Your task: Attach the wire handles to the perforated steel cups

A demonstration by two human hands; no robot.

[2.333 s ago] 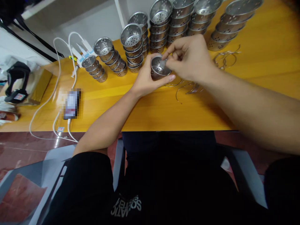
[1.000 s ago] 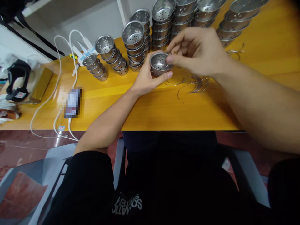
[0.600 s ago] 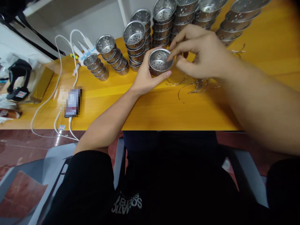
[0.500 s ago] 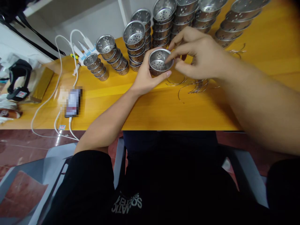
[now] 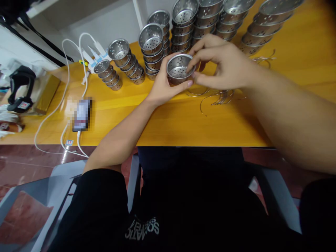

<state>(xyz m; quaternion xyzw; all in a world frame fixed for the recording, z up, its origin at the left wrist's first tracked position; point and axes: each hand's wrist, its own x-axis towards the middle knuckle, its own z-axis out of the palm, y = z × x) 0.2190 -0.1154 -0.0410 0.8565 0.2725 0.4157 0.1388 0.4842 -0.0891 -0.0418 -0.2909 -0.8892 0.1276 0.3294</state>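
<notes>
Two hands [image 5: 162, 85] [image 5: 222, 64] at one perforated cup [image 5: 178, 73], eight cup stacks [image 5: 153, 56] nearby

Table front [image 5: 183, 126] passable; cup stacks [image 5: 181, 36] block behind held cup [image 5: 180, 71].

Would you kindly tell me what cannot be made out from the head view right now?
All in the head view:
- Held perforated metal cup: left outer wall, covered by the left hand.
- Right hand: whether it pinches anything, too small to tell.
- Curved wires: upper parts, behind the right hand.
- Phone: screen, pixelated.
- Rightmost cup stack: top, cut by the upper edge.
</notes>
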